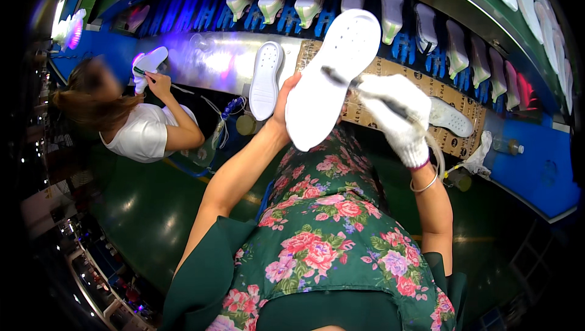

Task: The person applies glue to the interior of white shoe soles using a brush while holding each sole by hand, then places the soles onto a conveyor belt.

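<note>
A white shoe sole [314, 108] is tilted up in front of me, its hole-dotted heel end pointing away. My bare left hand [284, 106] grips its left edge, with the fingers partly hidden behind it. In a white knitted glove, my right hand [399, 114] is closed around a brush [334, 76], whose dark bristles touch the inner face of the sole. A thin pale tube [436, 148] runs down from the brush past my wrist. Another white sole [265, 81] lies on the metal bench to the left. A further sole [450, 116] rests right of the glove.
Printed brown cardboard [390, 74] covers part of the metal bench [231, 50]. Behind it, shoe uppers [312, 2] ride on blue holders. A white cloth [479, 155] and a clear bottle [509, 145] are at right. At left, a co-worker [149, 127] brushes a sole.
</note>
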A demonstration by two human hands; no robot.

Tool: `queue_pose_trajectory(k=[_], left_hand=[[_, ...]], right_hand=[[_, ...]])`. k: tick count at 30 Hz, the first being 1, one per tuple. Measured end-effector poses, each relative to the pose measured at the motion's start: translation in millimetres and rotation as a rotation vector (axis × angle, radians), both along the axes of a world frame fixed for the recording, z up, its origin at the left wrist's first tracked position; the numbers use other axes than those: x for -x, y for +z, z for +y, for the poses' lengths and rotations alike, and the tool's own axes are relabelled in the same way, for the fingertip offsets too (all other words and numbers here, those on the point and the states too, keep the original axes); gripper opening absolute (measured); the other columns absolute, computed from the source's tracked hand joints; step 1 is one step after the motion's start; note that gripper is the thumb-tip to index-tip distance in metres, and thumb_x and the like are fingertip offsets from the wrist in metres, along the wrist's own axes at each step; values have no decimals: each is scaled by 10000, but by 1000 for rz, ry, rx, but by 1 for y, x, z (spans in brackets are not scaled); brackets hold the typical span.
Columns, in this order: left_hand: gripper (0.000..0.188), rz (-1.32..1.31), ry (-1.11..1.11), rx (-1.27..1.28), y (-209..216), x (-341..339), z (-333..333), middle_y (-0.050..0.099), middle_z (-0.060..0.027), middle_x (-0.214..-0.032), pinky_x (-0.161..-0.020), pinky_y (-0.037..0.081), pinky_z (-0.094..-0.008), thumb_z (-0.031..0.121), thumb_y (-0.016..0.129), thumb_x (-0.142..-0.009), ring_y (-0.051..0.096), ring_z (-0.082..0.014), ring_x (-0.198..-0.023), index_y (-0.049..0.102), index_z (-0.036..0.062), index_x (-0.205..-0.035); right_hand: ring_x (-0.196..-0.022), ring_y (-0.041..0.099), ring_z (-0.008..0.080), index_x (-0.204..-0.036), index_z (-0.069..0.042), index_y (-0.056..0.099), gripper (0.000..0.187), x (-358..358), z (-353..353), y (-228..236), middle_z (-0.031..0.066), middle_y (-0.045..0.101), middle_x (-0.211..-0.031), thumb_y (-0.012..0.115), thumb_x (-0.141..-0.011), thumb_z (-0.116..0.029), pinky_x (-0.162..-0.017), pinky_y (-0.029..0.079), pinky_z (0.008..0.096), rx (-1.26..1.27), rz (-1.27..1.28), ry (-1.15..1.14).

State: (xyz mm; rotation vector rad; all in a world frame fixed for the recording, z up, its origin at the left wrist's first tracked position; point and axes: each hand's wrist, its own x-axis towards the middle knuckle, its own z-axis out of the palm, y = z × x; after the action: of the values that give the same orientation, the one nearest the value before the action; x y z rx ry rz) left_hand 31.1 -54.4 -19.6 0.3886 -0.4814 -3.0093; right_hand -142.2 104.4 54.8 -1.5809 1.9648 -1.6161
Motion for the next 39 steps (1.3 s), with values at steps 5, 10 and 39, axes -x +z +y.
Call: queue_pose_trajectory(k=[5,10,39], left_hand=[[879,63,-26,-44,10,-1,24,530,-254,-1333,-869,569,-480,565,570,-846,645,-375,-1051,323,23,-1493],[970,-60,116,148,2,-20,2,478,-279,-1386,-941,540,-479,595,610,-797,602,-381,-1143,276,23,-1507],[940,-771,1076,2103,134,112,-241,550,-244,-1158,-961,448,-459,269,840,-720,525,-353,-1091,339,2,-1470]], right_hand=[[-812,685,262,-982,-83,744,237,36,-14,-1,110,729,-956,747,-754,-19,-727,538,344,207,383,-171],[-772,677,286,-995,-120,724,264,-31,-3,-2,100,712,-905,736,-747,-31,-689,527,380,171,242,182],[-848,666,144,-980,51,721,182,-65,20,-77,112,725,-962,717,-799,70,-771,539,256,-64,-1016,-274]])
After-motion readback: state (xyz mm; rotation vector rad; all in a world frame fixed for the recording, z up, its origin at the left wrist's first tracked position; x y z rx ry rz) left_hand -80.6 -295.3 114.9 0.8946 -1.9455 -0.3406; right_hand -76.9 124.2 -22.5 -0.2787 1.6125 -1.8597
